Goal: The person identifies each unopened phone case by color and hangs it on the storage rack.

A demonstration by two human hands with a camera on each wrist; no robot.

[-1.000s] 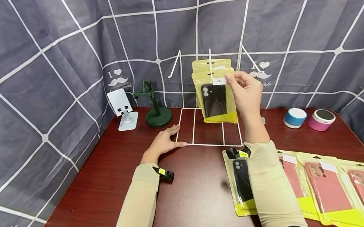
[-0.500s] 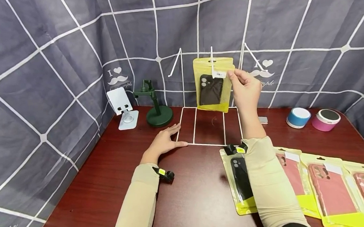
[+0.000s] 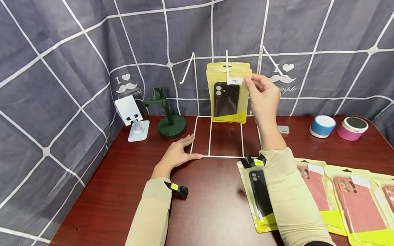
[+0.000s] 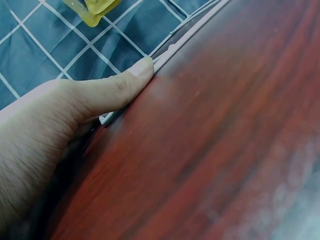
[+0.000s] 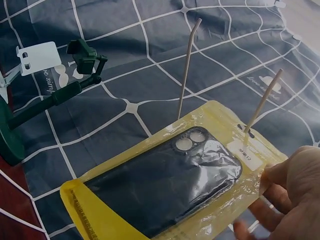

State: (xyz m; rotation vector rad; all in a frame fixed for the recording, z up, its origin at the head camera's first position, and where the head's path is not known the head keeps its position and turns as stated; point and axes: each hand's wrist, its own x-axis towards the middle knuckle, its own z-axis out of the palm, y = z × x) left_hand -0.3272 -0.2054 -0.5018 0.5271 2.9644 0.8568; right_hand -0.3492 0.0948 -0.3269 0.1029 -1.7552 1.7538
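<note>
Right hand (image 3: 263, 94) pinching yellow phone-case packet (image 3: 228, 93) at its top corner on a white hook (image 5: 262, 97), left hand (image 3: 178, 154) flat, fingers straight, on rack base (image 3: 226, 136)

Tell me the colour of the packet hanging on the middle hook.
Yellow, with a black phone case inside; the packet shows best in the right wrist view.

Yellow-packaged black phone case (image 3: 228, 93) upright on white hook (image 3: 227, 64)

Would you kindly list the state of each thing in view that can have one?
Right hand: pinches the hung pack's top corner.
Hung pack: on the middle hook, upright.
Left hand: flat, fingers on the rack base.
Rack base: flat on the table.
Black-case pack: flat, under the right sleeve.
Green stand: upright.
</note>
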